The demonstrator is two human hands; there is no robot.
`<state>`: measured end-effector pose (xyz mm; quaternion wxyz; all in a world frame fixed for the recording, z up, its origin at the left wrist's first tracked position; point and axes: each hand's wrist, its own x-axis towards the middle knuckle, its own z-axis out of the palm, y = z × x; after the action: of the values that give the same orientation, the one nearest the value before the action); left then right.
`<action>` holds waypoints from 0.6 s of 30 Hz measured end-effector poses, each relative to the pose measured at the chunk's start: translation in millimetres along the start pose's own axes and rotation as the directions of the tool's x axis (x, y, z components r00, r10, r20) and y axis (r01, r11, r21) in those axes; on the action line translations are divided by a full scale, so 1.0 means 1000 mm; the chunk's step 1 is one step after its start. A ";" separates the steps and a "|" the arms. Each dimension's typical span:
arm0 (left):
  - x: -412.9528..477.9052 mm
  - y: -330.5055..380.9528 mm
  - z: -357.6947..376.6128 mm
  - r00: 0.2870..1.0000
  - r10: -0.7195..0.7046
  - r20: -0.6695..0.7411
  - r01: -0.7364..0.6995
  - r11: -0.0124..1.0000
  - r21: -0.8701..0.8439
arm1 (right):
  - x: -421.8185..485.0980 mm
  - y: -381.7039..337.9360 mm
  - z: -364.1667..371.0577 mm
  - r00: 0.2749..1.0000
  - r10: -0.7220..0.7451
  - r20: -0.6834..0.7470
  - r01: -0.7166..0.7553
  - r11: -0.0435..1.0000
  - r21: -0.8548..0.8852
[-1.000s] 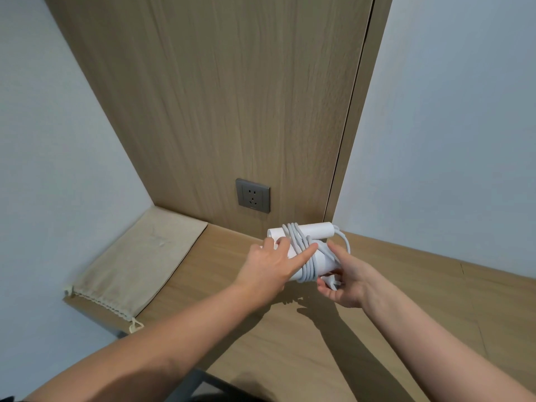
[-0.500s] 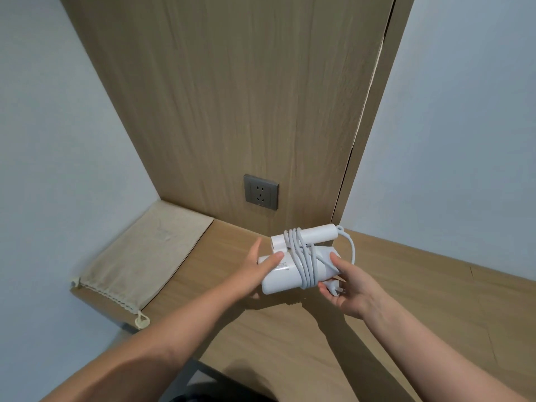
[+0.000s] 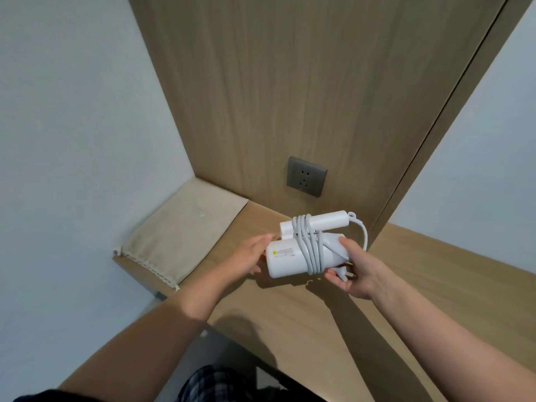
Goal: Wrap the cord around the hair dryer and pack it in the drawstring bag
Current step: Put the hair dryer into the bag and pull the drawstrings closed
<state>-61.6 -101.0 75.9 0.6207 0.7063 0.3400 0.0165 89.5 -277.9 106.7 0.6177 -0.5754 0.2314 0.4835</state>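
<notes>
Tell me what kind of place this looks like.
Probably a bedroom or hotel-room nook, though I can't be sure: a built-in wood desk meets a matching wall panel with a socket in it. A white dryer is held above the desk, and a cloth bag lies in the corner.

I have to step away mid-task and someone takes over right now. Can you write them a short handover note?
Left hand: rests with fairly straight fingers against the back end of the hair dryer.
Right hand: grips the dryer's front end, thumb on top, with the plug in its fingers.
Drawstring bag: lies flat on the desk by the left wall, untouched.
Done: the cord is wound round the body and folded handle; one loop stands free at the handle's end.
Left: slide the dryer into the bag and pull the drawstring.
</notes>
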 end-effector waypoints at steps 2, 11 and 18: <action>0.014 -0.028 -0.040 0.975 0.065 -0.214 -0.010 0.969 0.247 | 0.003 0.002 0.014 1.000 0.000 -0.008 0.000 1.000 -0.011; 0.000 -0.109 -0.144 0.920 -0.259 -0.295 0.380 0.402 0.833 | 0.018 0.013 0.050 1.000 0.023 0.005 -0.023 0.999 -0.026; 0.009 -0.088 -0.055 0.999 -0.042 -0.010 0.034 0.624 0.781 | 0.013 0.015 0.032 0.999 -0.022 -0.036 0.021 1.000 -0.014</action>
<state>-119.2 -49.2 7.0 0.2553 0.8981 0.3258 -0.1486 73.1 -245.8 95.4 0.6147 -0.5907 0.2330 0.4679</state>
